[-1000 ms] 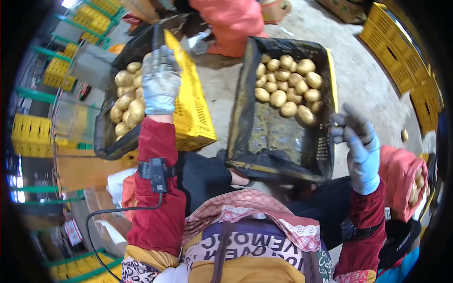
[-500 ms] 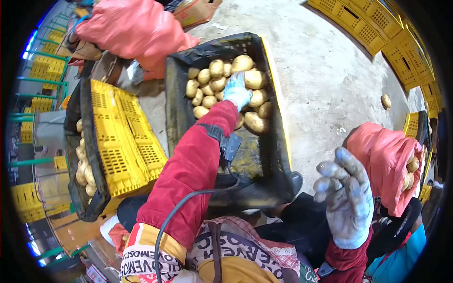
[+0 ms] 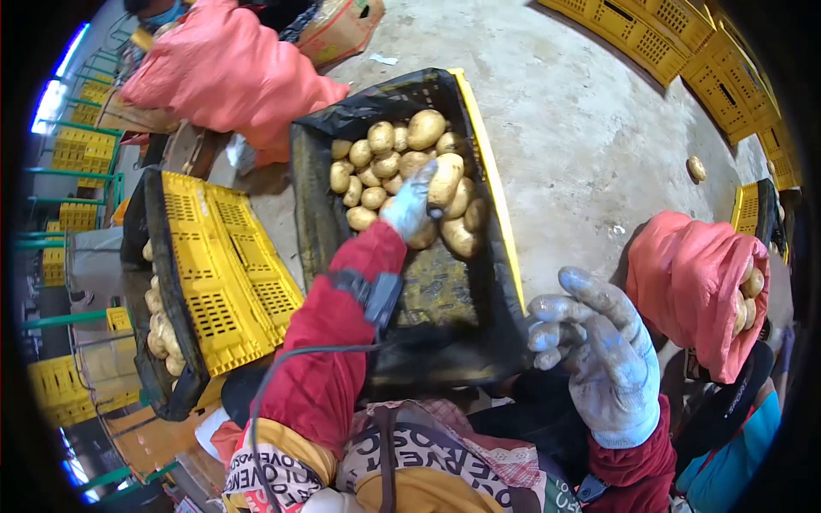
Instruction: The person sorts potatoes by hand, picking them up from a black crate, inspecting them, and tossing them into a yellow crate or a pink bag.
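Observation:
My left hand (image 3: 409, 203), in a white-blue work glove, is inside a black-lined yellow crate (image 3: 505, 235). Its fingers and thumb close around a large potato (image 3: 446, 180) at the right side of the pile. Several other potatoes (image 3: 380, 138) lie heaped in the far half of the crate, while the liner's wet, dirty bottom shows in the near half. Off the crate's near right corner, my right hand (image 3: 603, 363), gloved too, is raised with its fingers apart and half bent. It holds nothing.
Left of the crate, a yellow crate (image 3: 227, 265) stands tilted beside a dark-lined container with potatoes (image 3: 162, 333). Pink sacks lie at upper left (image 3: 227, 73) and right (image 3: 684, 286), the right one open on potatoes. A loose potato (image 3: 696, 168) lies on the floor. Yellow crates (image 3: 650, 43) line the upper right.
My left hand has drawn slightly nearer and left, and now grips a large potato. My right hand has moved left, toward the crate's near corner, still open. The view has shifted a little.

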